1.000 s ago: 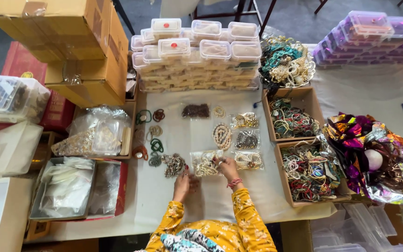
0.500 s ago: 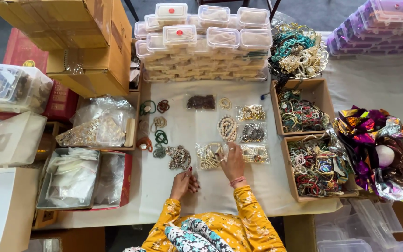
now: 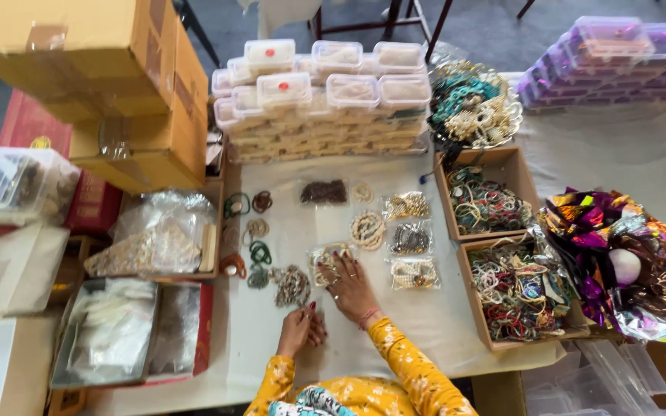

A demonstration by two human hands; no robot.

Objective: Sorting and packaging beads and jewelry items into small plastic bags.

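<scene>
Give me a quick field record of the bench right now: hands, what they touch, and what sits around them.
right hand: flat on a clear packet of pale beads
left hand: resting on the white tablecloth, holding nothing
near left hand: loose bead cluster
right of packet: more bead packets
far right: two cardboard trays of bangles
back: stacked clear lidded boxes
left: cardboard cartons

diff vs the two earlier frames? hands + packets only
The right hand slid left across the white cloth and now lies flat on the clear packet of pale beads, which it touched only at the right edge before. No grip closed on anything. The left hand stayed resting on the cloth below the loose bead cluster. The other packets kept their places.
</scene>
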